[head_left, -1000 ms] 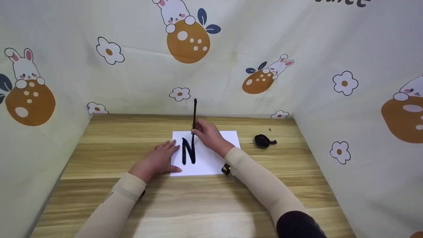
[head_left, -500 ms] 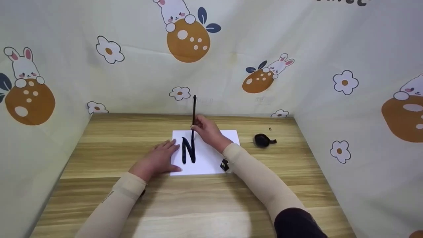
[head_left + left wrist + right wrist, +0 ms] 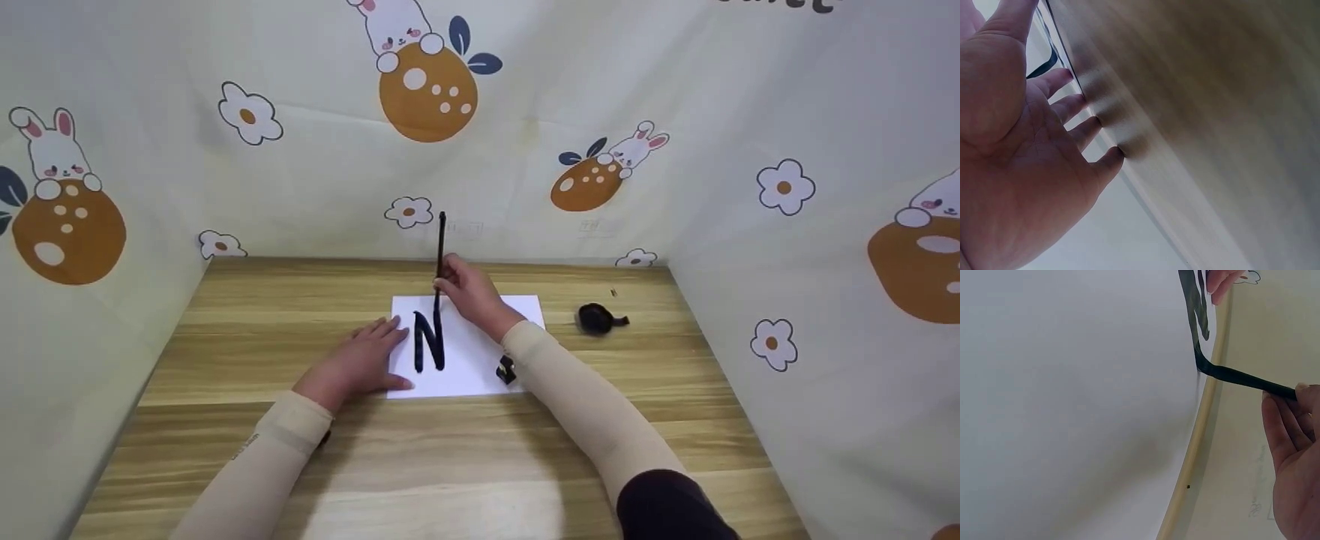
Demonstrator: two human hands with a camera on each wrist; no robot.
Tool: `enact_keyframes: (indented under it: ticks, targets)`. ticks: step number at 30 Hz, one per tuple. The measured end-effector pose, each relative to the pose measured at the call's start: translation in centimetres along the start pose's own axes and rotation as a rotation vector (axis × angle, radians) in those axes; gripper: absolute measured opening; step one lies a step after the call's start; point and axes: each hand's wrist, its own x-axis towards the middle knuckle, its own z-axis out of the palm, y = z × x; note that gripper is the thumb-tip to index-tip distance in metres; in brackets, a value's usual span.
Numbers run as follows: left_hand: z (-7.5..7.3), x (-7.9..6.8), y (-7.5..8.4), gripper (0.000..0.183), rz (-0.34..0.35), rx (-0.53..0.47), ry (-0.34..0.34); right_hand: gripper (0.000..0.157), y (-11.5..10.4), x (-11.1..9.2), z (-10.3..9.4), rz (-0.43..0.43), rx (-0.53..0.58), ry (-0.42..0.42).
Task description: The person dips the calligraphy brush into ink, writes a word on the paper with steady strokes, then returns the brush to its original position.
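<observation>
A white sheet of paper (image 3: 480,349) lies on the table, with a black painted letter N (image 3: 429,342) on its left half. My right hand (image 3: 474,291) pinches a thin dark paintbrush (image 3: 441,244) held nearly upright. In the right wrist view the brush tip (image 3: 1203,364) bends against the paper at the end of the N's right stroke. My left hand (image 3: 358,361) rests flat at the paper's left edge, fingers spread, the thumb on its lower left corner. The left wrist view shows its fingertips (image 3: 1111,160) touching down.
A small black dish with a short handle (image 3: 596,319) stands right of the paper. A tiny dark fragment (image 3: 613,292) lies behind it. The wooden table (image 3: 435,465) meets patterned cloth walls (image 3: 322,172) at the back and sides.
My right hand has moved the paintbrush away from me, towards the paper's far edge, lengthening the N's right stroke upward. The left hand has stayed still.
</observation>
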Motion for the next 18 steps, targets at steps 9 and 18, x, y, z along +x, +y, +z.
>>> enact_keyframes:
  ticks: [9,18]
  targets:
    - [-0.13,-0.02,0.17,0.105,0.013,0.007,0.016,0.011,0.20,0.23,0.15,-0.066,-0.023,0.029]
    - [-0.13,-0.04,0.15,0.104,0.021,0.013,0.020,0.011,0.22,0.27,0.17,-0.073,-0.013,0.039]
